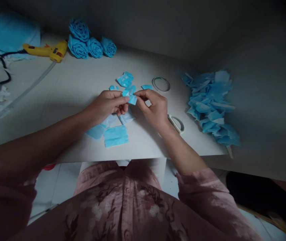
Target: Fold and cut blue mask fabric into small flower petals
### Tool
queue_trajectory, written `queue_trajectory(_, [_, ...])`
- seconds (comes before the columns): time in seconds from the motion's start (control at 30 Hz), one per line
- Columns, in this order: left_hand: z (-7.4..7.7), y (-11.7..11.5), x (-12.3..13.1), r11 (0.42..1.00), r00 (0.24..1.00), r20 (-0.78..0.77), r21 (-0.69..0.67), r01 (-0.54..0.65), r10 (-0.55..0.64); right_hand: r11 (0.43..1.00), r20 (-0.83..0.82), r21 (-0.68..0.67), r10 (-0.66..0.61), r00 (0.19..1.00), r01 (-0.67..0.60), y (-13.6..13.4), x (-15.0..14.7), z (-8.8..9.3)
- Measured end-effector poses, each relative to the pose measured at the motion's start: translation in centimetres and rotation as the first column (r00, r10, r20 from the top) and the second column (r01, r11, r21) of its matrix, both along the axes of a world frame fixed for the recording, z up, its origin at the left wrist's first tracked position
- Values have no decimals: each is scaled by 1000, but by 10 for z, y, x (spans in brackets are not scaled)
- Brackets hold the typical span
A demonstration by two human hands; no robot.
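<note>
Between both hands, above the middle of the table, is a small folded piece of blue fabric [129, 91]. My left hand [110, 103] pinches it from the left between thumb and fingers. On its right edge, the thumb and forefinger of my right hand [154, 106] are closed. Just beyond lies a crumpled blue piece [125, 79], with a small blue scrap [146, 87] to its right. A flat blue rectangle [116, 136] and paler blue pieces [96, 132] rest nearer me. White-handled scissors [176, 124] lie partly hidden under my right wrist.
Several rolled blue fabric roses [79, 47] sit at the back left, beside a yellow glue gun [54, 52] with a black cord. A coiled ring of wire or tape [161, 84] lies right of centre. A heap of blue pieces [209, 103] stands against the right wall.
</note>
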State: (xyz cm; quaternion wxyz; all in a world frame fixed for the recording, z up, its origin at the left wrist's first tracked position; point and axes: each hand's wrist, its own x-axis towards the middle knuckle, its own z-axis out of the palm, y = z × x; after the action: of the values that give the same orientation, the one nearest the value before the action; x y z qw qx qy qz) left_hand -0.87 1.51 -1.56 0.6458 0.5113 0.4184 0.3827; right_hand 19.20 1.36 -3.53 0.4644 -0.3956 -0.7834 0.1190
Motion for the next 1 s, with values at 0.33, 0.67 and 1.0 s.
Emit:
queue_trajectory(0.33, [-1, 2, -2, 990, 987, -161, 142, 6, 17, 832, -461, -533, -133, 877, -154, 14, 7, -7])
queue_trajectory(0.67, [-1, -1, -2, 968, 961, -267, 213, 133, -73, 806, -427, -500, 89, 900, -317, 8, 2, 1])
queue_trajectory(1.0, [-1, -1, 1, 987, 996, -86, 156, 47, -34, 866, -377, -419, 109, 920, -274, 13, 7, -6])
